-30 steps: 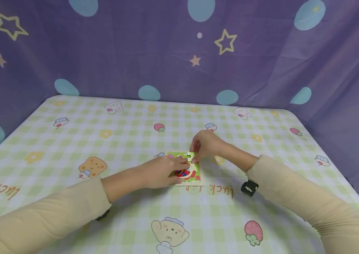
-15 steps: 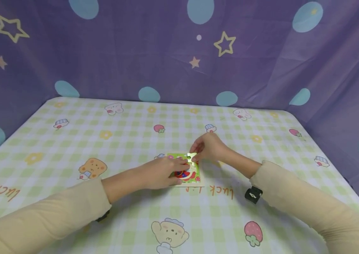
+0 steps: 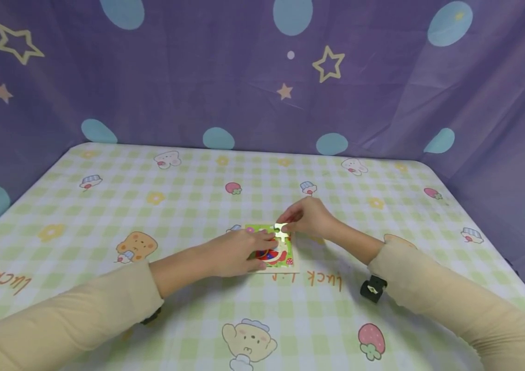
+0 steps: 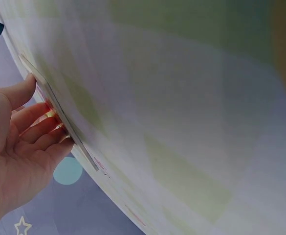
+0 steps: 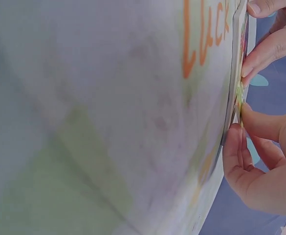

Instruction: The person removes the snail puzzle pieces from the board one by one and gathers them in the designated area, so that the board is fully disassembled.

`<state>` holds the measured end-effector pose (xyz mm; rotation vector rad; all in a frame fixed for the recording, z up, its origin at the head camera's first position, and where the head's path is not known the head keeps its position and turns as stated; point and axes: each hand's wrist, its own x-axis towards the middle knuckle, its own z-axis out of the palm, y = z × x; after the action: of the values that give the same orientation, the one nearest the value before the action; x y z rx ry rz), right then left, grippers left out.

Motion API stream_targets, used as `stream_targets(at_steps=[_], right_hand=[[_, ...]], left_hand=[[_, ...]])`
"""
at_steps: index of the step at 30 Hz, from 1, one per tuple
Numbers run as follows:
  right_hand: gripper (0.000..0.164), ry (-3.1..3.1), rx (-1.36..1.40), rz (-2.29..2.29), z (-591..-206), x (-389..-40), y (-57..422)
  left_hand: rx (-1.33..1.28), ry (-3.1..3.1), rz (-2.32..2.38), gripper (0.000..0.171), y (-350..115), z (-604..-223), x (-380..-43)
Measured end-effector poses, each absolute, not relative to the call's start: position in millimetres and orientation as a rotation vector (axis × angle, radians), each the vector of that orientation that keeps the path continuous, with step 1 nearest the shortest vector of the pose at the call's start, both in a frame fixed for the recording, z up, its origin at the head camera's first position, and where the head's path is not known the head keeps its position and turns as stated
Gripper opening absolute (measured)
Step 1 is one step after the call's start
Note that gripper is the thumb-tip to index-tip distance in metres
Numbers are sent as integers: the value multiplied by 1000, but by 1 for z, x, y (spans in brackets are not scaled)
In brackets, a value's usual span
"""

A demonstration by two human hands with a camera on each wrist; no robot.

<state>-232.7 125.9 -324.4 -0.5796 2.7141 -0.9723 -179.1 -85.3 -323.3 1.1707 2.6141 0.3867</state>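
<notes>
A small square jigsaw puzzle (image 3: 288, 256) with a red, green and white picture lies in a pale tray at the middle of the table. My left hand (image 3: 236, 252) rests on its left part, fingers extended and fingertips on the picture, covering much of it. Thumb and fingers of my right hand (image 3: 310, 219) pinch a puzzle piece (image 3: 281, 233) at the far right corner; the piece shines pale in the light. In the right wrist view the piece (image 5: 238, 111) tilts over the tray's edge. From the left wrist, the tray (image 4: 59, 110) shows edge-on beside the left fingertips.
A green-and-white checked tablecloth (image 3: 188, 319) printed with cartoon food and lettering covers the table. Behind it hangs a purple curtain (image 3: 234, 67) with stars and blue ovals. A black wrist device (image 3: 373, 288) sits under the right sleeve.
My right hand has shifted slightly nearer and its fingers have flattened. The pinched piece has tilted and now catches the light. The left hand stays in place on the puzzle.
</notes>
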Motion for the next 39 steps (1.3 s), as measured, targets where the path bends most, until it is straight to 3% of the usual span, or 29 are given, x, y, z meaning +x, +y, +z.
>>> stream_targets(at_steps=[22,39], right_hand=[[14,2688,-557,-1049,-327,-230,129],[19,2607,-387,-1125,-329,-230,129]], left_hand=[[1153,2600,385,52,-84,-321,-179],[1135,2597,389,52,-84,-321,-177]])
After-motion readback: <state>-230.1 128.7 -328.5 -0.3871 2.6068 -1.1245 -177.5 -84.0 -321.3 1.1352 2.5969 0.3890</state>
